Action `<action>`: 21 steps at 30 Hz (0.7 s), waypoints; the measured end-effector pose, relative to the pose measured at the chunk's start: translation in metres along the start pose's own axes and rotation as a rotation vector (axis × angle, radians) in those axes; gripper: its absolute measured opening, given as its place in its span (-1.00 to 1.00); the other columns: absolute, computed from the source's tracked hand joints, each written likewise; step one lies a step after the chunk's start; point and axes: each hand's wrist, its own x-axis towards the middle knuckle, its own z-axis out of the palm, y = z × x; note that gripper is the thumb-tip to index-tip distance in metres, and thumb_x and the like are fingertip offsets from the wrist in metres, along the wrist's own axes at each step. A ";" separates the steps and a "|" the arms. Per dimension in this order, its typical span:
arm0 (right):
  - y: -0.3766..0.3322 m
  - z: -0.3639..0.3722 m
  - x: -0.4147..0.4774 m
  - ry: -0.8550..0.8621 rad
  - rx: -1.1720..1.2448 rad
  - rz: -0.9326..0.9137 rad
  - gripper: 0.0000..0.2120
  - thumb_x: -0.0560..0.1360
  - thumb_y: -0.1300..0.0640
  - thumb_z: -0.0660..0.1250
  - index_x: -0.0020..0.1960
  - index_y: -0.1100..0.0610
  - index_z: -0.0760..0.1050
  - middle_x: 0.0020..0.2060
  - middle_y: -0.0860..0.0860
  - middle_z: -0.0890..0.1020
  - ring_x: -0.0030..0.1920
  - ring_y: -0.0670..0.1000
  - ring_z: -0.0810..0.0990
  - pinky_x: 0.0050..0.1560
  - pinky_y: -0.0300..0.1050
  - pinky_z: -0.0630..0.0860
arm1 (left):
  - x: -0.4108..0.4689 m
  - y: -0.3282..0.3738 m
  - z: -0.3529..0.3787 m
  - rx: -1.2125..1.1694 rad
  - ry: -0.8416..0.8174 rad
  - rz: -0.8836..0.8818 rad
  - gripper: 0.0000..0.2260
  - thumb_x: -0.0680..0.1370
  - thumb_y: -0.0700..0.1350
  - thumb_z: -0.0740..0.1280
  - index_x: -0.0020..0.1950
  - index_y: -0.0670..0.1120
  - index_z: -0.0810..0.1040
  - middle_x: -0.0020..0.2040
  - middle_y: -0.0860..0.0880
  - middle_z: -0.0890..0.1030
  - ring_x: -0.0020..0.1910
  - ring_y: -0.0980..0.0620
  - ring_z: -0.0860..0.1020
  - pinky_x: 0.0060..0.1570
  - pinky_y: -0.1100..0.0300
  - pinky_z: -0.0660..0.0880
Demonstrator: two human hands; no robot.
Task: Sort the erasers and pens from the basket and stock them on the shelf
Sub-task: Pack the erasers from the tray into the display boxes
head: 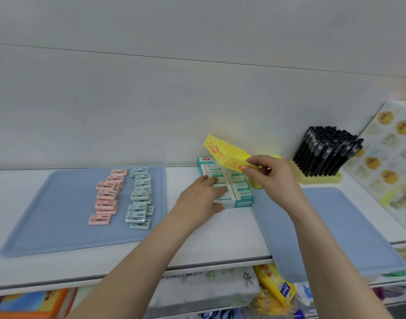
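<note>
In the head view, a yellow cardboard box (228,155) is pinched at one end by the right hand (274,177) and is tilted above the white shelf (220,236). A teal and white eraser box (237,188) is pressed down by the flat, close-together fingers of the left hand (200,198). This looks like the stocking step. Next, the yellow box probably needs to be set down gently beside the teal one.

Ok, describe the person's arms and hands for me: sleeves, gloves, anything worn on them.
The left hand and right hand are both bare, with no gloves. No ring, watch or bracelet shows on either. The left forearm and right forearm are bare too: no sleeve or cuff comes into view before the frame's lower edge. No markings show.
</note>
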 end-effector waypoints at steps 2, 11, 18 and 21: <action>-0.006 0.017 -0.001 -0.017 0.000 -0.072 -0.93 0.45 0.07 0.49 -0.11 -0.08 0.64 -0.33 -0.15 0.57 -0.35 -0.12 0.39 -0.25 -0.15 0.35 | -0.016 -0.014 -0.005 -0.007 0.061 -0.063 -0.56 0.52 0.11 0.35 0.36 0.01 0.48 0.33 -0.05 0.46 0.39 -0.11 0.29 0.32 0.02 0.37; -0.037 0.090 -0.003 -0.046 0.063 -0.178 -0.88 0.43 0.13 0.50 -0.03 0.02 0.68 -0.26 -0.37 0.57 -0.10 0.04 0.55 -0.03 -0.12 0.45 | -0.070 -0.086 -0.012 0.283 0.100 -0.073 -0.55 0.43 0.17 0.09 -0.10 -0.09 0.64 -0.10 0.00 0.63 0.07 -0.11 0.55 0.18 0.00 0.39; -0.039 0.112 -0.006 -0.033 -0.047 -0.182 -0.88 0.44 0.08 0.49 -0.02 0.04 0.69 -0.24 -0.23 0.58 -0.11 0.02 0.48 -0.07 -0.17 0.32 | -0.085 -0.108 -0.016 0.368 0.153 -0.059 -0.69 0.36 0.12 0.46 -0.07 -0.08 0.69 -0.06 0.03 0.67 0.14 -0.12 0.60 0.25 -0.03 0.44; -0.037 0.122 -0.007 -0.070 -0.198 -0.205 -0.87 0.47 0.06 0.46 0.00 0.04 0.69 -0.20 -0.08 0.64 -0.07 0.04 0.43 -0.05 -0.12 0.31 | -0.088 -0.118 -0.019 0.360 0.172 -0.068 -0.68 0.34 0.13 0.51 -0.08 -0.08 0.70 -0.06 0.04 0.68 0.17 -0.15 0.59 0.27 -0.07 0.42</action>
